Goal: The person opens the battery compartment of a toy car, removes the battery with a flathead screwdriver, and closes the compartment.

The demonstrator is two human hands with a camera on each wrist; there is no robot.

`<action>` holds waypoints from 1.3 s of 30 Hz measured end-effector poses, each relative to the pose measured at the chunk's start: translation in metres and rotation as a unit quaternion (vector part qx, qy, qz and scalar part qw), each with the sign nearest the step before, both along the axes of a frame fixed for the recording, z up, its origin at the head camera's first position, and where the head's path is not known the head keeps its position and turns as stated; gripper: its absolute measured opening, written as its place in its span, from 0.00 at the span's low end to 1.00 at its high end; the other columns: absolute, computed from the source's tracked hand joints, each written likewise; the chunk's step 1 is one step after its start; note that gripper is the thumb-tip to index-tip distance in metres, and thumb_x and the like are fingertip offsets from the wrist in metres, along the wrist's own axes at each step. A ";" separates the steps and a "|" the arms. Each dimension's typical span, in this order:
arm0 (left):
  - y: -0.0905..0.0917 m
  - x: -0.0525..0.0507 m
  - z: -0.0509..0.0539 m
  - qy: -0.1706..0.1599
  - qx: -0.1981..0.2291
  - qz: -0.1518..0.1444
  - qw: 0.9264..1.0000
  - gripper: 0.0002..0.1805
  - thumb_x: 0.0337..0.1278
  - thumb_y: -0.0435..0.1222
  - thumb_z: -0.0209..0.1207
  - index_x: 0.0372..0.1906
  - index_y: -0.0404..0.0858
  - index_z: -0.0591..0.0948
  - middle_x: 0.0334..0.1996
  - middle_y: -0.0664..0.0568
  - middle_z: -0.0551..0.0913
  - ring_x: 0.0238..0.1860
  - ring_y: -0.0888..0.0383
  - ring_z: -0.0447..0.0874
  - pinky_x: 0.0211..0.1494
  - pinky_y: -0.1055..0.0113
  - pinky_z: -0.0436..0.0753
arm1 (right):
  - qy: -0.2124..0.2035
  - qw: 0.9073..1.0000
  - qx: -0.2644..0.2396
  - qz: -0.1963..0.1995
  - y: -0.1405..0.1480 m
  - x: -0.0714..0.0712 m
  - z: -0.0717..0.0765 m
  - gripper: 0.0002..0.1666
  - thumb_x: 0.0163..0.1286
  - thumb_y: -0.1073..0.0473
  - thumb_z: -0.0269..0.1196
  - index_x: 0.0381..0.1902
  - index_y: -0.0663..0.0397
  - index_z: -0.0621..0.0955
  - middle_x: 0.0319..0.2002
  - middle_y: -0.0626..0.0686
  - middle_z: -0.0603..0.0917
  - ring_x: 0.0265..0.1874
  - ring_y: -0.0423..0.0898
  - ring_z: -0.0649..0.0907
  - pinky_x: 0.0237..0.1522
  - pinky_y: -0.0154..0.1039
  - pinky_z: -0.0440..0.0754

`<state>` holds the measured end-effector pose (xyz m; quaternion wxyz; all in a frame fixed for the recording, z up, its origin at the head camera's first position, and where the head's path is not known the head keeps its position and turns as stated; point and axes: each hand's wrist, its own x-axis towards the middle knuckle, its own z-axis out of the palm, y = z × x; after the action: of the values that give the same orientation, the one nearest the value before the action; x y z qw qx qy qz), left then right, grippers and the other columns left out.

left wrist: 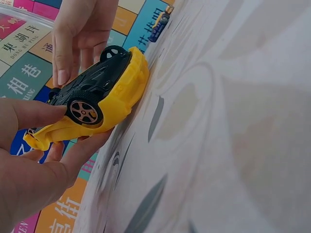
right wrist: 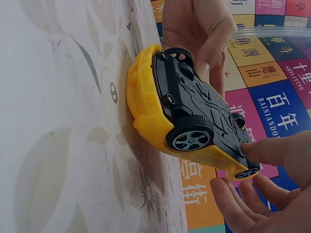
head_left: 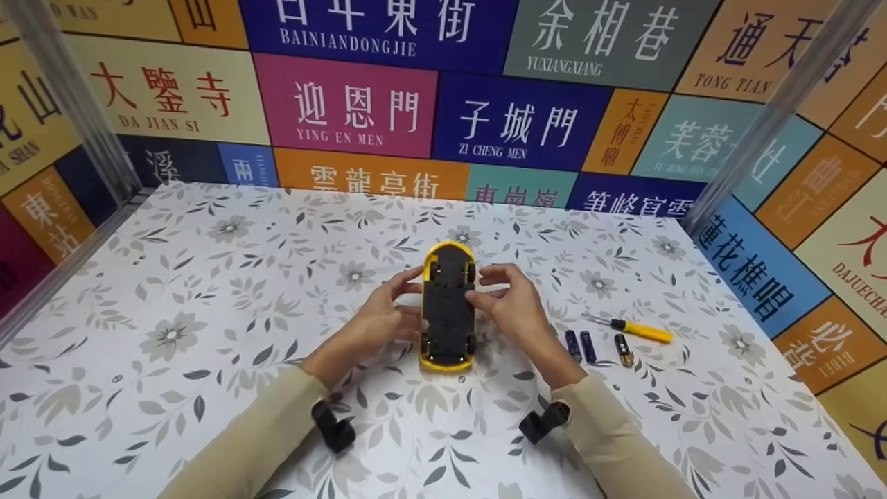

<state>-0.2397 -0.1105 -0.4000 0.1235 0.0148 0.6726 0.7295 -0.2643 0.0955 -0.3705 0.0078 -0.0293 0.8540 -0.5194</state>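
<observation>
A yellow toy car point(head_left: 448, 305) is turned so its black underside faces me, its wheels showing along both sides. My left hand point(head_left: 378, 315) holds it by the left side. In the left wrist view, the left thumb lies by a wheel point(left wrist: 85, 111) and the fingers are under the yellow body. My right hand point(head_left: 516, 305) is at the car's right side, bent fingers near the wheel. In the right wrist view, the right thumb point(right wrist: 272, 150) touches the black underside point(right wrist: 209, 104). The fingertips beyond the far end of the car are partly hidden.
To the right of my right hand lie two dark blue batteries point(head_left: 581, 346) and a black-and-gold battery point(head_left: 624, 350). Behind them is a screwdriver point(head_left: 641, 330) with a yellow handle. The flower-patterned tabletop point(head_left: 229, 298) ends at walls of coloured sign panels point(head_left: 346, 104).
</observation>
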 end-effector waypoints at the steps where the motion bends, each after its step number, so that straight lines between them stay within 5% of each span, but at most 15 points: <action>1: 0.000 0.000 0.000 0.001 -0.004 -0.001 1.000 0.52 0.46 0.12 0.53 0.79 0.47 0.57 0.69 0.42 0.66 0.54 0.46 0.84 0.42 0.62 0.89 | -0.011 1.000 -0.007 0.000 0.000 -0.001 -0.001 0.28 0.62 0.62 0.71 0.59 0.55 0.77 0.55 0.59 0.82 0.49 0.55 0.85 0.44 0.39 0.87; 13: 0.000 0.000 0.001 0.007 -0.020 0.000 1.000 0.52 0.47 0.15 0.56 0.78 0.48 0.58 0.68 0.42 0.67 0.58 0.43 0.83 0.47 0.58 0.89 | -0.084 0.996 -0.035 0.023 -0.004 -0.003 -0.005 0.35 0.65 0.58 0.70 0.67 0.52 0.71 0.60 0.59 0.79 0.48 0.52 0.85 0.39 0.35 0.86; 26: -0.001 0.001 0.000 0.010 -0.013 -0.003 1.000 0.51 0.47 0.14 0.55 0.79 0.46 0.58 0.69 0.40 0.66 0.56 0.43 0.83 0.46 0.58 0.89 | -0.094 0.994 -0.041 0.031 -0.005 -0.001 -0.008 0.35 0.66 0.59 0.69 0.69 0.54 0.70 0.60 0.61 0.80 0.51 0.54 0.85 0.40 0.36 0.87; 39: 0.000 0.001 -0.001 0.013 0.000 0.003 1.000 0.51 0.46 0.14 0.56 0.78 0.45 0.59 0.69 0.39 0.67 0.59 0.39 0.81 0.48 0.58 0.90 | -0.102 0.994 -0.041 0.019 -0.008 -0.001 -0.010 0.35 0.67 0.60 0.68 0.69 0.51 0.70 0.56 0.60 0.82 0.42 0.48 0.86 0.33 0.34 0.84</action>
<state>-0.2390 -0.1107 -0.4012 0.1122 0.0223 0.6743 0.7295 -0.2656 0.0878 -0.3804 0.1037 0.0074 0.8259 -0.5541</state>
